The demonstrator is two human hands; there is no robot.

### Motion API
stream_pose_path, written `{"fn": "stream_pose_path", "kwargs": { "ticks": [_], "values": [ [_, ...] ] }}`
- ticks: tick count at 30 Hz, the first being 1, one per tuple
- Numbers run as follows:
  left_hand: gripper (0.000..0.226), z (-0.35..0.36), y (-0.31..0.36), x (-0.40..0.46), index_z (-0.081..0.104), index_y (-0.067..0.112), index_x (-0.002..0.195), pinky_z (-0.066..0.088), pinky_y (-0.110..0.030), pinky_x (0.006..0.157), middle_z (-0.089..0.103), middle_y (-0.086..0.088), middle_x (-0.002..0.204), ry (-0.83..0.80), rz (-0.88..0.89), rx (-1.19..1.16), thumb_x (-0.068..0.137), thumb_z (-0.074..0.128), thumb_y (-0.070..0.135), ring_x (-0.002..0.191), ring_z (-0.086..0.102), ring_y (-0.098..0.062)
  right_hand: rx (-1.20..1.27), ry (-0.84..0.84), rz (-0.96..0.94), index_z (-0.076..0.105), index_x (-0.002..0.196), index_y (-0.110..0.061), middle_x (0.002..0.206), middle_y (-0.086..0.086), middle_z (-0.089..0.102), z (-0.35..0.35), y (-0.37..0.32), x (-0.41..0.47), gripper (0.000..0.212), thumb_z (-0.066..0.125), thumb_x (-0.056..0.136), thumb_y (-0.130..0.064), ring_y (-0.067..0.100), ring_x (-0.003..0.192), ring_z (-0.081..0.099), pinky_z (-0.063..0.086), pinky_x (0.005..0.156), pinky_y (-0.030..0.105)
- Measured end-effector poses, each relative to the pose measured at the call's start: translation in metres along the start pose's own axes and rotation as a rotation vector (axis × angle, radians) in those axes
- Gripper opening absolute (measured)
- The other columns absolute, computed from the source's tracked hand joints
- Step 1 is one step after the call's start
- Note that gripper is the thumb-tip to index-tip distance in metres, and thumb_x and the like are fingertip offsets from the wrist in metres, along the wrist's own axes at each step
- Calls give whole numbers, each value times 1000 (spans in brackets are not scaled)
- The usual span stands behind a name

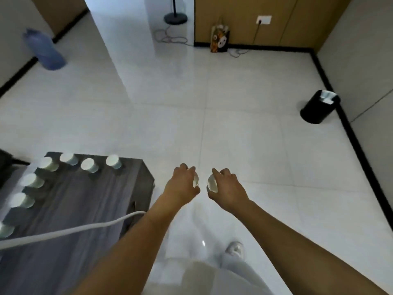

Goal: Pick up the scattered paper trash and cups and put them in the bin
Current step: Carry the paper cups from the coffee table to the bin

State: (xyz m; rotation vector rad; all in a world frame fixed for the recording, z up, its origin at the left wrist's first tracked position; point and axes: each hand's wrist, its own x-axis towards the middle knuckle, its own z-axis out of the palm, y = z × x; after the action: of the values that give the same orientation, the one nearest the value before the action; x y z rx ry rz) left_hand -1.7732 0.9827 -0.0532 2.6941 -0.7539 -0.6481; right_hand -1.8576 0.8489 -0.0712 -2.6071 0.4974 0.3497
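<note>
A: Looking down, what did the hands hold?

B: The left hand (182,184) had its fingers curled round a white paper cup (195,181). The right hand (228,189) gripped another white cup (212,184) the same way. Both hands were out over the white tile floor (244,128), close side by side.

A: Where was the bin?

B: The black bin (316,110) stood far off on the right by the wall, with some paper (328,96) in it already.

A: Any more cups?

B: Yes, a row of paper cups (89,165) stood upright along the edges of the dark wooden table (89,201) on the left. A white cable (70,231) lay across that table.
</note>
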Motion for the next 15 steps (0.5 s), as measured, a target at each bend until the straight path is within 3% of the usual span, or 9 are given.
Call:
{"fn": "stream_pose_path", "kwargs": {
  "ticks": [7,15],
  "values": [
    [57,27,184,112,42,13,134,49,-38,91,43,-6,130,-58,200,77,85,62,32,119,41,-23,48,129,197,26,148,-19,134,8,40,-99,175,25,71,59,89,-41,28,116,45,49,87,36],
    [49,36,322,222,47,13,127,50,-37,84,45,-5,127,-116,391,168,83,62,30,115,43,-23,129,213,386,25,148,-19,134,6,39,-177,315,65,67,55,92,-39,28,118,42,49,86,37]
  ]
}}
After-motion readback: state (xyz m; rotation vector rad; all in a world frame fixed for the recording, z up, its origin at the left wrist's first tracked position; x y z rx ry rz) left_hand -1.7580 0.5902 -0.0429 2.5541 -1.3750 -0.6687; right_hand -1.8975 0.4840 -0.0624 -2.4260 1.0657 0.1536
